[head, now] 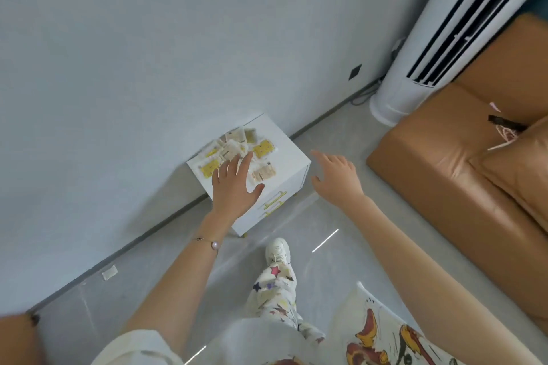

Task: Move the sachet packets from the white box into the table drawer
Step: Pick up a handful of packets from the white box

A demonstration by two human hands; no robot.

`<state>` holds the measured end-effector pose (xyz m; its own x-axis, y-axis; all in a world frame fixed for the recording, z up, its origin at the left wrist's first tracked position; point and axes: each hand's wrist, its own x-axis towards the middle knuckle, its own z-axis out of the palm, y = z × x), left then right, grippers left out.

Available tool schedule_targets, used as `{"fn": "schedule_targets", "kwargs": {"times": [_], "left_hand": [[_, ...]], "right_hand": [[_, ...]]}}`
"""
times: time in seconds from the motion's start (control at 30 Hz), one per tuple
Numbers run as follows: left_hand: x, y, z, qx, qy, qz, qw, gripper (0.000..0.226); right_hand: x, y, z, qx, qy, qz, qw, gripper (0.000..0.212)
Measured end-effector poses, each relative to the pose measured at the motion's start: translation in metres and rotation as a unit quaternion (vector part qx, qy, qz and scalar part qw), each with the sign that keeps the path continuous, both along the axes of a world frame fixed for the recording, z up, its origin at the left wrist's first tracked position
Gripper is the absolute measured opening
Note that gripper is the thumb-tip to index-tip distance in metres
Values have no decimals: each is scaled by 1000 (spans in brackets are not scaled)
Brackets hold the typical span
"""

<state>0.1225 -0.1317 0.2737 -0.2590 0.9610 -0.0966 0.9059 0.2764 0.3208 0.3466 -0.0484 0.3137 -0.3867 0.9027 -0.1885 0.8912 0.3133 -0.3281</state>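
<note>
Several yellow and beige sachet packets (262,149) lie in a loose pile on top of a small white cabinet (289,154) that stands against the wall. Its front shows drawers with yellow handles (275,201), and they look closed. My left hand (234,184) reaches out above the near part of the pile with fingers spread and straight, holding nothing. My right hand (335,173) hovers to the right of the cabinet's corner, fingers relaxed and empty. No separate white box is clear to me.
A tan leather sofa (444,157) fills the right side. A white tower air conditioner (421,47) stands in the corner by the wall. My leg and white shoe (277,252) are on the glossy grey floor in front of the cabinet.
</note>
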Motion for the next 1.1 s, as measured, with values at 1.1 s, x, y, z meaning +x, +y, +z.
{"fn": "schedule_targets", "kwargs": {"times": [1.1], "left_hand": [[-177, 210, -365, -60, -168, 429, 885, 81]], "right_hand": [[-207, 307, -399, -178, 10, 112, 978, 73]]}}
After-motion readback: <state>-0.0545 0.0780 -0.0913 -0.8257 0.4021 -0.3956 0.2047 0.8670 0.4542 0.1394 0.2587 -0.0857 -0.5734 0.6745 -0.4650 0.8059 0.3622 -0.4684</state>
